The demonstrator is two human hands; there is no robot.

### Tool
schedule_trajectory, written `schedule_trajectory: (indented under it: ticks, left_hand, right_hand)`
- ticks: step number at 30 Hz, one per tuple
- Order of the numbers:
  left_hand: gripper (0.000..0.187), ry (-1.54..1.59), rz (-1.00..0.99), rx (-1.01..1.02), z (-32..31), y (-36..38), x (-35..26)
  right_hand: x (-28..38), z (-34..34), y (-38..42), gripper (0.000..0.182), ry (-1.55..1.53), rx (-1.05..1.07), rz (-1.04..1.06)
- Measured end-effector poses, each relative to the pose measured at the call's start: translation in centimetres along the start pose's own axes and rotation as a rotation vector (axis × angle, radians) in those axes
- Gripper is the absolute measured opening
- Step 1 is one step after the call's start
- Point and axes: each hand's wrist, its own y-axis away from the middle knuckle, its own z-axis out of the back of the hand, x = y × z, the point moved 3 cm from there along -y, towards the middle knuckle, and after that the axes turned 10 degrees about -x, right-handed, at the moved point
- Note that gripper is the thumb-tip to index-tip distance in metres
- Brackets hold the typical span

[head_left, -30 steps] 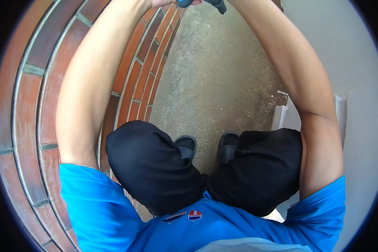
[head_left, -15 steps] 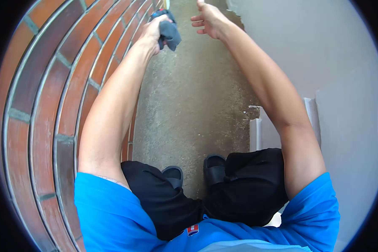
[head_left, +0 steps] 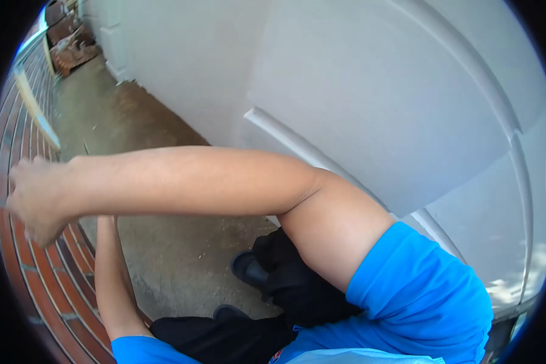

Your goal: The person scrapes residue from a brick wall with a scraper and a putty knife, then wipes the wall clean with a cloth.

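Observation:
My right forearm stretches across the view to the left, and my right hand point(head_left: 37, 197) is at the brick wall point(head_left: 48, 276). Its fingers are smeared by motion, and whether it touches the bricks or holds anything cannot be made out. Below it, my left forearm point(head_left: 114, 273) reaches up along the same wall. My left hand is hidden behind the right forearm, so the dark grey cloth seen in it earlier does not show. A thin dark tip point(head_left: 85, 147) pokes out just above the right wrist.
A pale wooden strip point(head_left: 35, 109) leans along the brick wall. Reddish-brown blocks point(head_left: 73, 48) are piled at the far end of the concrete passage point(head_left: 170, 267). A smooth light grey wall with raised mouldings point(head_left: 382, 109) rises close on the right. My dark shoe point(head_left: 249, 270) stands on the floor.
My view has turned toward the grey wall and passage end. My right hand has swung left across my body to the bricks. My left hand, holding a dark grey cloth before, has become hidden.

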Motion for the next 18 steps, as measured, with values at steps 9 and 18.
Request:
schedule_trajectory:
  ticks: [9, 18]
  left_hand:
    - [0.044, -0.227, -0.117, -0.179, -9.6, -4.1, 7.9]
    - [0.065, -0.359, 0.007, -0.152, -10.6, -2.5, 8.3]
  right_hand:
    - [4.8, 11.9, 15.7, 0.033, 0.249, 0.030, 0.082]
    - [21.9, 29.4, 41.6, 0.063, 1.498, -0.781, 0.015]
